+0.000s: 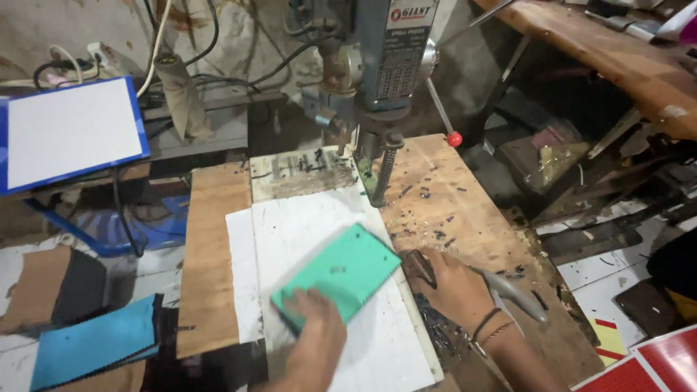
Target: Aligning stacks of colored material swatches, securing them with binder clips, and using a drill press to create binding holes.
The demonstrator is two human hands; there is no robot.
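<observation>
My left hand [314, 335] grips the near corner of a green booklet [341, 268] with a row of punched holes along its right edge. The booklet lies tilted on a white sheet [305, 218] below the drill press [377, 80]. My right hand [443, 279] rests on the wooden table [465, 210] just right of the booklet, its fingers curled near the booklet's right corner. A grey metal tool [512, 294] lies under or beside that wrist; whether the hand holds it I cannot tell. The drill bit [382, 170] stands above the white sheet's far edge.
Dark punched scraps litter the table around the drill column. A red-knobbed lever [454, 139] sticks out right of the press. A blue-edged white board [69, 131] sits at the left, blue and black booklets [94, 341] at lower left, red sheets [653, 363] at lower right.
</observation>
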